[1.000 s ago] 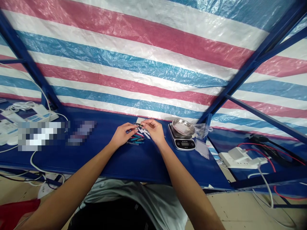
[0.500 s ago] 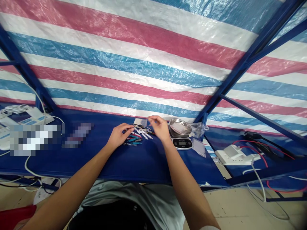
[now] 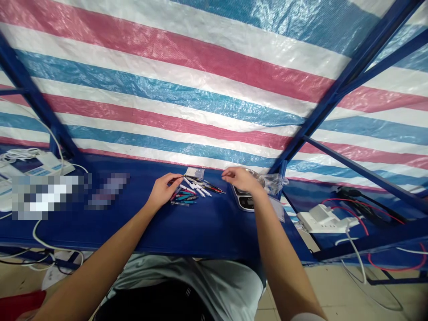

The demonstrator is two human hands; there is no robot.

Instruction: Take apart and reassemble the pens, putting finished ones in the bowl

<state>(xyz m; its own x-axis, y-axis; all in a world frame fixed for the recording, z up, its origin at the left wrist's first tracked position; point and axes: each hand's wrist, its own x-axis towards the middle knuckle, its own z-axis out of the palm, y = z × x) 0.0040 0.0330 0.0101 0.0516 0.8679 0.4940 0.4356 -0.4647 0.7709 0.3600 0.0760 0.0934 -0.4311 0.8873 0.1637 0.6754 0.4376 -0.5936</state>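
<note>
My left hand (image 3: 163, 190) rests at the left edge of a heap of slim pens (image 3: 191, 193) in white, teal, red and black, its fingertips among them. Whether it pinches one, I cannot tell. My right hand (image 3: 242, 180) hovers to the right of the heap, fingers loosely curled, holding nothing visible. It lies over a digital kitchen scale (image 3: 241, 201) and hides most of the steel bowl (image 3: 258, 174) on top. A small clear bag (image 3: 274, 184) sits against the bowl, and a small pale card (image 3: 194, 172) lies behind the pens.
A blue-covered table (image 3: 200, 232) runs across the view, backed by a striped tarpaulin (image 3: 187, 102) on a blue metal frame. Pixelated patches and white devices with cables lie at the left. A white power strip (image 3: 323, 220) with red and black wires sits at the lower right.
My right hand has moved right, away from the pens and over the scale, now covering the bowl. My left hand stays by the heap. The view has shifted slightly.
</note>
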